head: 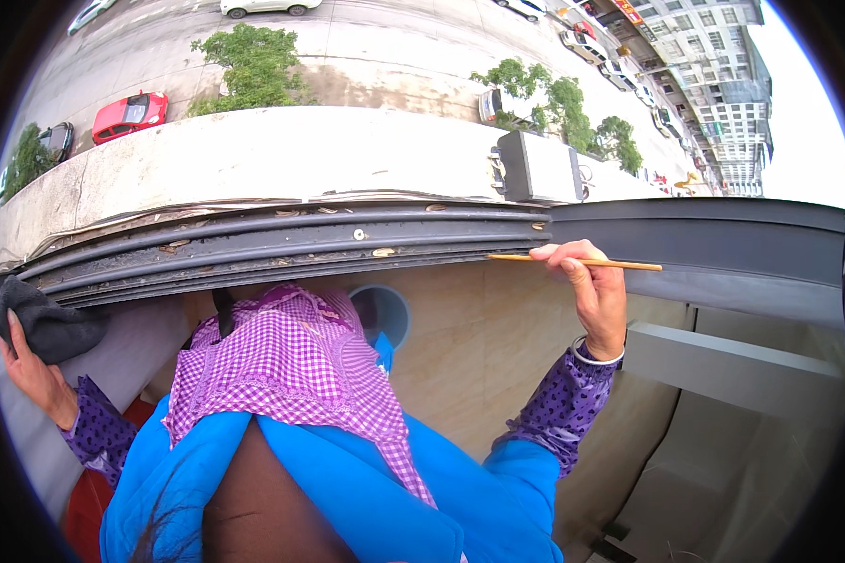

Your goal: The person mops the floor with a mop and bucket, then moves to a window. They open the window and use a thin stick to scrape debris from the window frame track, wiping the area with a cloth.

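Between the thumb and fingers of my right hand [591,288] is a thin wooden stick [627,265], like a chopstick. Its left tip lies at the inner edge of the dark metal window track [274,239], near the track's right end. My left hand [39,376] holds a dark grey cloth [46,320] against the track's far left end. Dirt and several dry, husk-like bits [384,252] lie in the grooves. A pale screw head [358,234] shows in the middle of the track.
Beyond the track, a pale concrete ledge [267,151] carries a dark box-shaped fixture [535,165], with a street far below. A dark window frame [697,232] stands at right. Under the track, a blue bucket [400,317] sits on the tiled floor [465,338].
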The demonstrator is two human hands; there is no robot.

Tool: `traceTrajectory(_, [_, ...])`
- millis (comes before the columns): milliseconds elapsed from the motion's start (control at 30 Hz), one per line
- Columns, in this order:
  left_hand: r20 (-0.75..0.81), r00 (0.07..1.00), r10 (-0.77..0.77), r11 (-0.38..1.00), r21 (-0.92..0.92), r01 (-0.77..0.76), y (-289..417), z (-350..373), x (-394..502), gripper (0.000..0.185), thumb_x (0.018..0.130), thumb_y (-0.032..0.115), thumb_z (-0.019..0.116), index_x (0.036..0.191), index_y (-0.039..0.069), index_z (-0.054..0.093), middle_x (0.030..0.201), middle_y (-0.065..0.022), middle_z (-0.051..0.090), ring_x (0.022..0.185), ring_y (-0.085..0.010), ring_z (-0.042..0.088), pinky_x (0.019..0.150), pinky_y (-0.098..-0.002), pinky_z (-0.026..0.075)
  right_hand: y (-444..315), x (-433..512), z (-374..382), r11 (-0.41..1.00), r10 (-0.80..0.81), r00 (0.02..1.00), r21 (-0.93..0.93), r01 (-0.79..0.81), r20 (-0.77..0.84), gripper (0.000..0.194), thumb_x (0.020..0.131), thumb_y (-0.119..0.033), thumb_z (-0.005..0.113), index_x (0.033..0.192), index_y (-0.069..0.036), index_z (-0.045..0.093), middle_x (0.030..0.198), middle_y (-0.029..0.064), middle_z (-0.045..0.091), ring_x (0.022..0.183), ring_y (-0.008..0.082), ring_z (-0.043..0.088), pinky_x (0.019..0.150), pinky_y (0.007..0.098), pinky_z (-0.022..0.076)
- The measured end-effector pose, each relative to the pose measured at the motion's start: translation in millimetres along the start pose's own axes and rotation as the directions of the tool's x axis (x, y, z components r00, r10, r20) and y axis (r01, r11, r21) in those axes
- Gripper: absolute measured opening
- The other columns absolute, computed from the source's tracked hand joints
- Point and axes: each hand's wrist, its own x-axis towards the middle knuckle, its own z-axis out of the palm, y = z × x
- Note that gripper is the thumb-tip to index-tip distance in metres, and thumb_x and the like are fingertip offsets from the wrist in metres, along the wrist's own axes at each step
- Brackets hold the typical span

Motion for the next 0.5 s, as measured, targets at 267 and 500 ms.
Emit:
traceTrajectory(267, [0.042,0.999,-0.017,0.999,-0.026,0.019,-7.4,-7.5,29.8,0.034,0.105,0.015,0.065,0.135,-0.003,0.064,0.13,-0.013,0.069,0.115,-0.0209,0.069,0.099,-0.0328,0.057,-16.3,-8.2,-12.4,0.999,-0.046,0.998,0.006,0.046,-0.043,0.013,0.105,-0.005,0.059,0.099,0.003,0.068,0.102,0.0113,0.078,0.097,0.0183,0.072,0.089,0.0312,0.0556])
traceTrajectory(500, [0.034,0.999,-0.021,0.998,-0.054,0.023,-2.7,6.3,29.6,0.032,0.105,0.012,0.065,0.134,-0.003,0.064,0.129,-0.0131,0.069,0.112,-0.0215,0.07,0.096,-0.0336,0.059,-7.3,-4.7,-0.8,0.999,0.009,0.998,0.047,-0.006,-0.064,0.013,0.105,-0.005,0.059,0.097,0.003,0.067,0.105,0.0133,0.078,0.102,0.0202,0.072,0.093,0.0318,0.0543])
